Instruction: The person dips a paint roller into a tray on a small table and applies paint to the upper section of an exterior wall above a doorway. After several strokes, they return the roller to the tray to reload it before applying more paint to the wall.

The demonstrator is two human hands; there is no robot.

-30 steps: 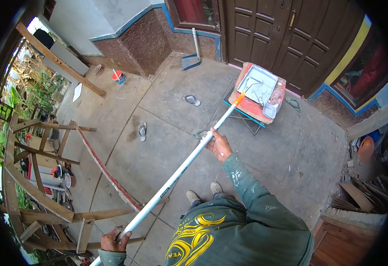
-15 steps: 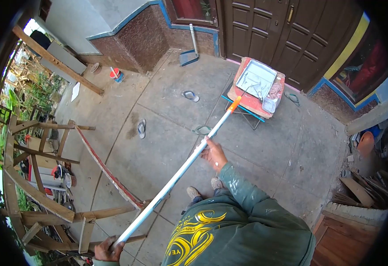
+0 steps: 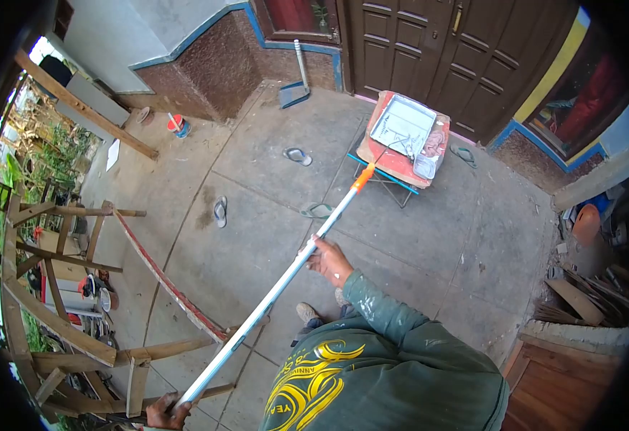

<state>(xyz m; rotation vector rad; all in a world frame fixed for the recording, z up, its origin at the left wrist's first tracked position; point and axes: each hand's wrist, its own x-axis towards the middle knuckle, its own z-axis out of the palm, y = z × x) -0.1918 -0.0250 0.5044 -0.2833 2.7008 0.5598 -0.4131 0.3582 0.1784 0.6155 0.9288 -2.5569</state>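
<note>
A long white paint roller pole (image 3: 267,305) with an orange end (image 3: 363,177) slants across the view. My left hand (image 3: 167,413) is closed around its lower end. Farther up, my right hand (image 3: 330,262) holds the shaft, its fingers curled beneath it and flecked with white paint. Beyond the orange end, a thin metal roller frame (image 3: 399,142) reaches into a paint tray (image 3: 416,115). The tray rests on a red-topped folding stool (image 3: 380,159). A crumpled cloth (image 3: 433,144) and a small grey container (image 3: 424,167) lie beside the tray. The roller itself is hard to make out.
Flip-flops (image 3: 220,212) lie scattered on the concrete floor. A blue dustpan (image 3: 295,95) leans by the wall, and a small red-and-blue bucket (image 3: 178,126) stands left of it. A wooden frame (image 3: 77,355) borders the left side. Brown double doors (image 3: 429,57) are behind the stool.
The pole has drawn back slightly towards me, its orange end now a little farther from the tray. Both hands keep hold of it. The whole view has shifted a little.
</note>
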